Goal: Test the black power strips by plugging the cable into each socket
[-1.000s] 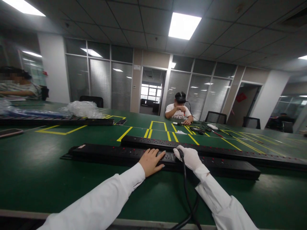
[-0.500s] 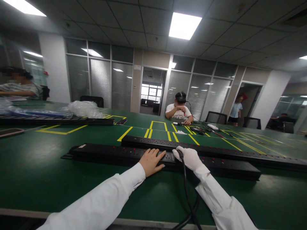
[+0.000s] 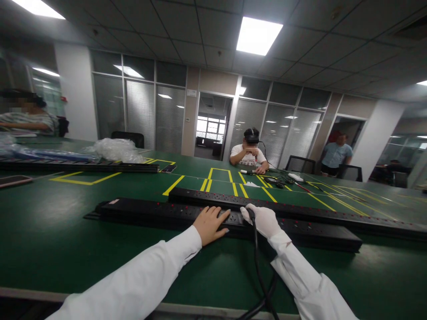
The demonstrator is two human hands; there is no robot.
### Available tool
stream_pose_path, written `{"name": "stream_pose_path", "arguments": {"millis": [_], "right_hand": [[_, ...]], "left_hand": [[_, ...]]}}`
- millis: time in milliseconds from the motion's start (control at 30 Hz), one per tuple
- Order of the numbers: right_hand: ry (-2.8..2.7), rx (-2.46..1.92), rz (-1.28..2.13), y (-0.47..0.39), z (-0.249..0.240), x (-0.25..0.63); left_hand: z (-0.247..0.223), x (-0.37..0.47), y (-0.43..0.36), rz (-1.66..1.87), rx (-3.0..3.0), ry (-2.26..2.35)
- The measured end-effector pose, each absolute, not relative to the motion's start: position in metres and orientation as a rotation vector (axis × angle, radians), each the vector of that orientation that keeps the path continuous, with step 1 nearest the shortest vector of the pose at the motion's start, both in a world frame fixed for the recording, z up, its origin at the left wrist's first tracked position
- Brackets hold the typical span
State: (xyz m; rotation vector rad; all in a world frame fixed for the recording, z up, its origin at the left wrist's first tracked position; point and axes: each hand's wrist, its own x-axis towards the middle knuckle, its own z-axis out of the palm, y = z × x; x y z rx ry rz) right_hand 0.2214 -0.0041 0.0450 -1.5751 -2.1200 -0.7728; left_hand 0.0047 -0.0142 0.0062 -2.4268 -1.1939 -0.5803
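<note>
A long black power strip [image 3: 140,213] with rows of sockets and small red lights lies across the table in front of me. My left hand [image 3: 209,225], bare, rests on its top with the fingers spread. In a white glove, my right hand [image 3: 263,221] grips a black plug [image 3: 251,214] at the strip's middle; whether its pins sit in a socket is hidden. From the plug a black cable [image 3: 256,262] hangs down over the table's near edge. A second black power strip [image 3: 316,213] lies just behind the first, reaching farther right.
On the green table [image 3: 66,249], more black strips [image 3: 133,168] and clear plastic wrap [image 3: 116,150] lie at the far left, near a phone [image 3: 15,181]. A person [image 3: 248,153] wearing a headset sits opposite, beside tangled cables [image 3: 276,181]. Another person [image 3: 336,153] stands by the right doorway.
Both hands, the plug and the strips stay practically where they were. In the background, the person at the right doorway has come farther into the room.
</note>
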Motion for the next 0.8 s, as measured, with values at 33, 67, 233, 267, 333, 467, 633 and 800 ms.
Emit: {"name": "stream_pose_path", "arguments": {"millis": [33,67,233,267,333,467,633,800], "right_hand": [[-2.128,-1.565,-0.774,-0.004,0.046,0.221],[-2.140,-1.553,-0.772,-0.005,0.047,0.221],[-2.229,-1.461,-0.725,-0.008,0.052,0.220],[-2.245,-1.446,-0.713,-0.008,0.053,0.220],[-2.277,-1.423,-0.687,-0.009,0.053,0.220],[-2.269,-1.407,-0.647,-0.010,0.049,0.220],[-2.172,-1.416,-0.649,-0.011,0.041,0.220],[-2.130,-1.466,-0.697,-0.010,0.034,0.220]], "left_hand": [[0.006,0.005,-0.014,-0.580,-2.427,-1.194],[0.006,0.005,-0.014,-0.580,-2.427,-1.196],[0.006,0.004,-0.015,-0.573,-2.427,-1.201],[0.006,0.004,-0.015,-0.573,-2.427,-1.201],[0.007,0.004,-0.015,-0.573,-2.428,-1.201],[0.006,0.004,-0.014,-0.571,-2.429,-1.203],[0.005,0.005,-0.013,-0.565,-2.421,-1.202],[0.004,0.005,-0.012,-0.571,-2.418,-1.199]]}}
